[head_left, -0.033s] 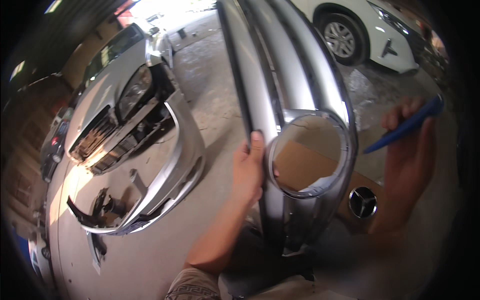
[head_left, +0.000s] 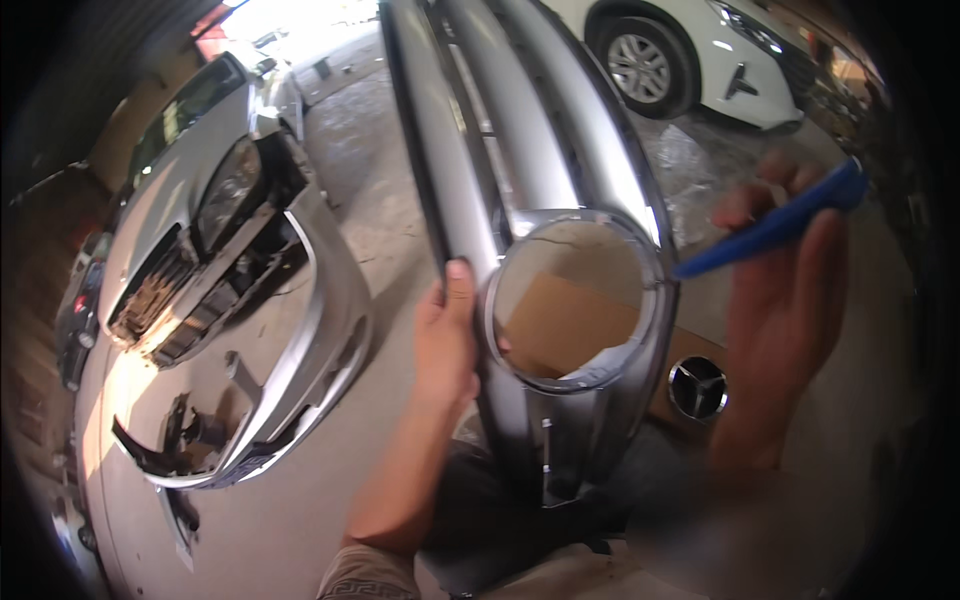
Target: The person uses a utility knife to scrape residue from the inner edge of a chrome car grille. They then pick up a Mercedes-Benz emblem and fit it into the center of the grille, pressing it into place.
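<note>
A silver car grille [head_left: 545, 150] with chrome trim stands upright before me, tilted a little. My left hand [head_left: 447, 340] grips its left edge, thumb on the front and fingers behind. Low in the grille is a large ring-shaped opening [head_left: 490, 325], through which brown cardboard shows. In my right hand [head_left: 785, 250], somewhat blurred, is a flat blue tool like a plastic pry bar [head_left: 760, 235]. Its pointed tip overlaps the grille's right edge in view; whether they touch I cannot tell. Below that hand a round black emblem with a chrome three-pointed star [head_left: 697, 388] lies on the cardboard.
A detached silver bumper [head_left: 335, 310] rests on the floor at left, with dark parts [head_left: 195, 430] inside its curve. Behind it stands a silver car [head_left: 190, 210] with its front stripped. A white car [head_left: 745, 70] is at far right, near crumpled clear plastic [head_left: 685, 160].
The whole view has shifted, so most things sit further left. The blue tool's tip has come closer to the grille's right edge. My left hand keeps its grip.
</note>
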The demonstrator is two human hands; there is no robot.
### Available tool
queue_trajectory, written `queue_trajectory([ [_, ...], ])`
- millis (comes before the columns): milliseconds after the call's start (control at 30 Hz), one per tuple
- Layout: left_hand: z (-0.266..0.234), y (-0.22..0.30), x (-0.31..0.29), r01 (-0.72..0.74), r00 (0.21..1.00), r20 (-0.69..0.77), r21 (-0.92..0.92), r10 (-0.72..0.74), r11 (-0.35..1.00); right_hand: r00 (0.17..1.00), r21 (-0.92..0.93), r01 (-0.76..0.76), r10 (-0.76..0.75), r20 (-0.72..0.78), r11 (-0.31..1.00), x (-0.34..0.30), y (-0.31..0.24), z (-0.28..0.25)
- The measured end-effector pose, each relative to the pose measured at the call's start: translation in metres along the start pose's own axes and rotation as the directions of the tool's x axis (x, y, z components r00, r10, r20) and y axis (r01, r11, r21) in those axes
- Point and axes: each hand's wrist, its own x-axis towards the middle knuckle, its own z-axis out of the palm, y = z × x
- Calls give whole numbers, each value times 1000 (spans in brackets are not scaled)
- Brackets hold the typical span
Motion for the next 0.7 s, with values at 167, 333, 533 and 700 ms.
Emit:
queue_trajectory([
  [167,3,-4,4,-17,1000,19,24,16,1000,957,52,211,-217,190,976,14,24,3],
  [333,3,-2,4,-9,1000,22,10,9,1000,904,34,277,-273,329,960,20,36,7],
  [533,3,-1,4,-32,999,-15,9,32,999,808,43,227,-212,549,973,41,31,5],
  [700,12,-1,3,-33,998,-47,30,34,999,810,-122,120,-27,586,985,53,-3,14],
])
